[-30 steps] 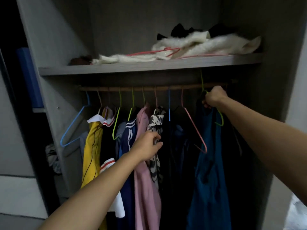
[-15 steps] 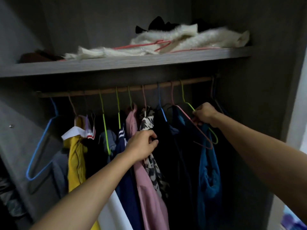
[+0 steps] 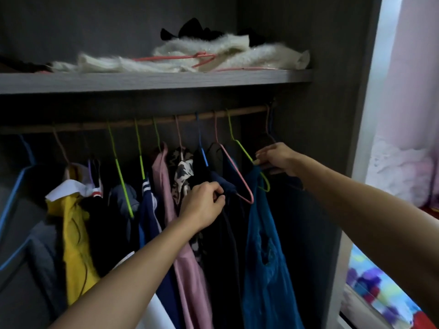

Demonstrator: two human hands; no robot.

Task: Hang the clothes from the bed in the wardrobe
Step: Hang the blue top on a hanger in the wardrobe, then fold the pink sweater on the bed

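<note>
A teal blue lace garment (image 3: 266, 252) hangs on a green wire hanger (image 3: 242, 148) from the wooden rail (image 3: 142, 123) at the right end of the wardrobe. My right hand (image 3: 278, 159) pinches that hanger's shoulder and the garment's strap. My left hand (image 3: 204, 205) grips dark navy fabric (image 3: 225, 186) on the pink hanger (image 3: 237, 176) just left of it. Several more clothes hang along the rail: a pink one (image 3: 185, 245), a patterned black-and-white one (image 3: 183, 172), a navy striped one (image 3: 149, 210), a yellow one (image 3: 73, 233).
A grey shelf (image 3: 154, 80) above the rail carries a white fluffy garment (image 3: 213, 57) with a pink hanger and dark items behind. An empty blue hanger (image 3: 14, 203) hangs far left. The wardrobe's side panel (image 3: 332, 115) stands right; bright bedding (image 3: 380, 290) shows beyond it.
The view has shifted right and closer. My right hand came down from the rail to the green hanger's shoulder. My left hand moved right from the patterned garment to the dark navy fabric.
</note>
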